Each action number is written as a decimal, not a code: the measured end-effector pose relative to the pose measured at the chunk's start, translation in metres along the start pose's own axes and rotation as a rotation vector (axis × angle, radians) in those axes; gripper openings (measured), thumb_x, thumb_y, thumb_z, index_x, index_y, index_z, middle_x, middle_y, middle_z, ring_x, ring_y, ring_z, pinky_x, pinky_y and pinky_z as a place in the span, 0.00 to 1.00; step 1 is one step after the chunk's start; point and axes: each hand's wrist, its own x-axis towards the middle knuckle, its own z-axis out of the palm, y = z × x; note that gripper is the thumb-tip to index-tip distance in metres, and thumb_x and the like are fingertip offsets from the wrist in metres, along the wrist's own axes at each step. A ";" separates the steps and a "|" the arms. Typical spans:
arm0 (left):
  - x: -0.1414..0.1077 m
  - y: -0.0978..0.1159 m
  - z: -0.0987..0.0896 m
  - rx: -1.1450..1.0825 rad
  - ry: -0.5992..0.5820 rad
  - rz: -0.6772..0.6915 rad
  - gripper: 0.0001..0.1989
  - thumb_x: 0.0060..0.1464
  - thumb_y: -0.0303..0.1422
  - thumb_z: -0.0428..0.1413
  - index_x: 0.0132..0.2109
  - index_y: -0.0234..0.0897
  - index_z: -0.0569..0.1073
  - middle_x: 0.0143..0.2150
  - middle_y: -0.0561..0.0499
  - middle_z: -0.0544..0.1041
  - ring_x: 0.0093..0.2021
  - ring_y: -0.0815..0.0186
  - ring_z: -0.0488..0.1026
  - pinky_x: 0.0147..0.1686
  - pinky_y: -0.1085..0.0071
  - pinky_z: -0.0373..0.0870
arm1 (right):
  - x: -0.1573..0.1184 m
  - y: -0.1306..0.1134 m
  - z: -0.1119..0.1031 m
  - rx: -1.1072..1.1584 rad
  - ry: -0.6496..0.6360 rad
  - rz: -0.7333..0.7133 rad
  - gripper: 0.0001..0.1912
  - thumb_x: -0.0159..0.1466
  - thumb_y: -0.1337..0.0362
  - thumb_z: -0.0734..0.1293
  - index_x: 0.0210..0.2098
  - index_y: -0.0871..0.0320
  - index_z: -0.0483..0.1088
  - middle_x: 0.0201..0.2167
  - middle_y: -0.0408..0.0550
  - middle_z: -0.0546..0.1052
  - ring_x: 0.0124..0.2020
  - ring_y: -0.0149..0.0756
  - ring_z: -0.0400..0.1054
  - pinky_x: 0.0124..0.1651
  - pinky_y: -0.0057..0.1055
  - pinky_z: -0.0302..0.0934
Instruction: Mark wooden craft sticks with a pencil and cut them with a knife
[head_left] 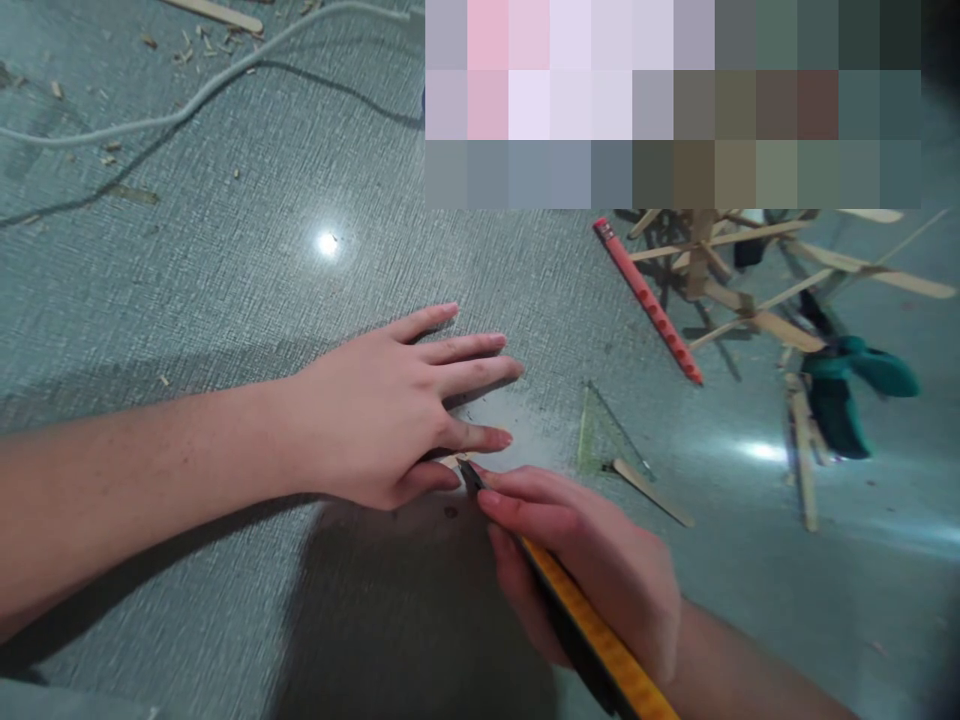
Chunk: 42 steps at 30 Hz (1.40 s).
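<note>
My left hand (390,410) lies flat on the grey textured table with its fingers spread. A small pale piece of wood (451,460) shows between its thumb and index finger, mostly hidden. My right hand (585,560) is closed around a yellow and black utility knife (574,590). The knife's dark blade end touches or nearly touches the wood beside my left thumb; I cannot tell which.
A red pencil (651,305) lies beyond my hands, with a clear green set square (606,440) and a loose craft stick (652,492) nearer. Several craft sticks (795,330) pile up at right beside green-handled clippers (840,400). A white cable (202,95) crosses the far left among wood scraps.
</note>
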 end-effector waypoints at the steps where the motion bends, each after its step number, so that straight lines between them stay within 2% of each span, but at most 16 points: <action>1: 0.000 0.000 0.000 -0.002 -0.002 -0.002 0.23 0.62 0.43 0.60 0.63 0.51 0.76 0.74 0.43 0.66 0.74 0.46 0.61 0.74 0.39 0.50 | 0.001 0.001 0.000 0.005 0.009 -0.012 0.15 0.64 0.77 0.66 0.47 0.55 0.71 0.38 0.48 0.83 0.35 0.35 0.81 0.37 0.26 0.77; 4: 0.000 0.000 -0.001 -0.002 -0.012 -0.006 0.24 0.62 0.43 0.61 0.64 0.51 0.76 0.74 0.43 0.65 0.75 0.45 0.61 0.74 0.39 0.50 | 0.005 0.004 -0.003 -0.006 0.021 -0.045 0.16 0.63 0.77 0.65 0.47 0.55 0.70 0.38 0.48 0.84 0.35 0.34 0.82 0.40 0.26 0.78; 10: 0.000 0.001 -0.001 0.010 -0.015 0.001 0.24 0.62 0.43 0.61 0.64 0.50 0.76 0.74 0.42 0.65 0.74 0.46 0.61 0.74 0.39 0.51 | 0.006 0.003 -0.005 0.006 -0.008 -0.022 0.15 0.63 0.77 0.65 0.46 0.54 0.70 0.38 0.50 0.85 0.37 0.35 0.83 0.43 0.28 0.79; 14: 0.000 0.001 -0.001 0.019 -0.006 0.005 0.25 0.61 0.44 0.62 0.64 0.51 0.76 0.74 0.42 0.65 0.74 0.46 0.61 0.73 0.38 0.52 | 0.006 0.002 -0.001 -0.008 0.022 -0.029 0.14 0.63 0.78 0.66 0.45 0.55 0.70 0.37 0.48 0.84 0.35 0.34 0.82 0.41 0.25 0.78; 20: 0.000 0.000 0.001 0.024 -0.001 0.012 0.25 0.61 0.44 0.62 0.64 0.51 0.76 0.73 0.42 0.66 0.74 0.46 0.62 0.73 0.38 0.53 | 0.005 0.003 -0.003 -0.031 0.009 -0.022 0.15 0.62 0.77 0.66 0.45 0.54 0.71 0.38 0.48 0.84 0.35 0.36 0.83 0.40 0.28 0.79; 28: 0.001 0.001 -0.001 0.020 -0.004 0.015 0.25 0.62 0.45 0.62 0.64 0.49 0.75 0.73 0.42 0.66 0.74 0.46 0.62 0.73 0.38 0.53 | 0.003 0.005 -0.005 0.044 -0.002 0.014 0.19 0.62 0.77 0.65 0.49 0.52 0.71 0.39 0.48 0.85 0.37 0.38 0.83 0.40 0.31 0.80; 34: 0.001 0.001 -0.001 0.059 -0.018 0.002 0.27 0.61 0.47 0.61 0.66 0.50 0.73 0.74 0.45 0.65 0.75 0.47 0.61 0.74 0.41 0.52 | 0.008 0.005 -0.005 0.018 0.012 0.009 0.15 0.63 0.75 0.65 0.47 0.54 0.71 0.38 0.48 0.85 0.35 0.37 0.83 0.41 0.29 0.80; 38: 0.001 0.000 -0.002 0.076 -0.012 -0.001 0.27 0.63 0.47 0.59 0.66 0.48 0.73 0.74 0.47 0.66 0.75 0.48 0.61 0.75 0.43 0.52 | 0.008 0.004 -0.008 0.022 0.017 0.016 0.17 0.62 0.75 0.65 0.47 0.51 0.71 0.38 0.46 0.85 0.35 0.37 0.83 0.41 0.28 0.81; 42: 0.000 0.000 -0.001 0.075 -0.005 0.003 0.30 0.63 0.49 0.58 0.67 0.45 0.71 0.74 0.45 0.66 0.75 0.48 0.61 0.74 0.42 0.53 | 0.009 0.005 -0.008 0.007 0.015 0.032 0.18 0.62 0.74 0.65 0.48 0.48 0.70 0.39 0.44 0.86 0.35 0.40 0.84 0.38 0.33 0.82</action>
